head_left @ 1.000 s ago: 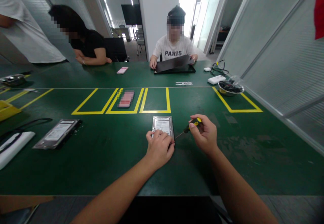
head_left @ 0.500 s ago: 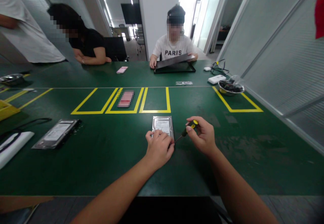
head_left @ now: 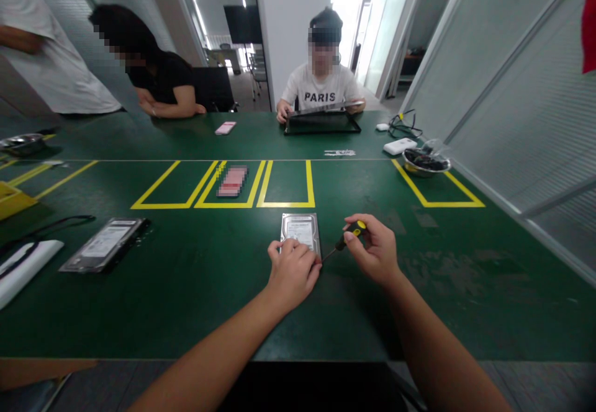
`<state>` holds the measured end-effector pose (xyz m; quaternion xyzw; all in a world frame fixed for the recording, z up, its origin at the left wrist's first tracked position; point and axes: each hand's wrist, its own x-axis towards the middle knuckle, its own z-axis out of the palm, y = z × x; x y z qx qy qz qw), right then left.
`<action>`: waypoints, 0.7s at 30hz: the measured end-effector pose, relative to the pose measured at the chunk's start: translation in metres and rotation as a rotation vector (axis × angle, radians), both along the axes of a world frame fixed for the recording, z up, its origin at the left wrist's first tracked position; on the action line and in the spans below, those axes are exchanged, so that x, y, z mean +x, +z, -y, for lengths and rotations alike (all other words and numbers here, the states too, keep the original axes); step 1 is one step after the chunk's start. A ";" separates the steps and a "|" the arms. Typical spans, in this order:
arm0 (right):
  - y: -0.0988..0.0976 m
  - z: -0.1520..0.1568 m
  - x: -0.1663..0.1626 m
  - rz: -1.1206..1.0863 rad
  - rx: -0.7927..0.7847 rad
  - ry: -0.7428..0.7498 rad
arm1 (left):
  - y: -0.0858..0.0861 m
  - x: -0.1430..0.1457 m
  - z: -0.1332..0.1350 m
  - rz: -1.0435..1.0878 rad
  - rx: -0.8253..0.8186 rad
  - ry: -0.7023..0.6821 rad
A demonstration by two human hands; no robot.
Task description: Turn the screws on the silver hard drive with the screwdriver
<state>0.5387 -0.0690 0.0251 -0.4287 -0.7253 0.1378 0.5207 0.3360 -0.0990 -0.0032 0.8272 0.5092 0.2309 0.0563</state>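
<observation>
A silver hard drive [head_left: 300, 227] with a white label lies flat on the green table in front of me. My left hand [head_left: 294, 269] grips its near end, fingers curled over it and covering that part. In my right hand [head_left: 375, 247] is a screwdriver [head_left: 351, 233] with a black and yellow handle, closed between thumb and fingers. Its thin shaft slants down left to the drive's right edge, beside my left fingertips. The exact spot where the tip meets the drive is hard to make out.
Another hard drive [head_left: 105, 244] in a clear bag lies to the left, near a white device [head_left: 32, 269] with a black cable. Phone [head_left: 233, 181], metal bowl [head_left: 426, 162] and white box [head_left: 400, 146] stand farther back. Across the table a person [head_left: 321, 83] holds a dark frame [head_left: 322, 123].
Both my hands, the hard drive and the screwdriver keep nearly the same place. Across the table, the person's dark panel has tipped to a flatter angle over the frame.
</observation>
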 end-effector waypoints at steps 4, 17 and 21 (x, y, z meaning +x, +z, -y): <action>0.000 0.001 0.000 -0.003 0.002 0.004 | 0.000 0.000 0.000 0.002 0.010 0.002; 0.000 0.001 -0.001 0.005 -0.003 0.021 | 0.000 -0.001 -0.001 0.001 0.004 -0.021; 0.002 0.002 0.000 0.017 0.009 0.020 | -0.001 -0.001 -0.001 0.013 -0.008 -0.017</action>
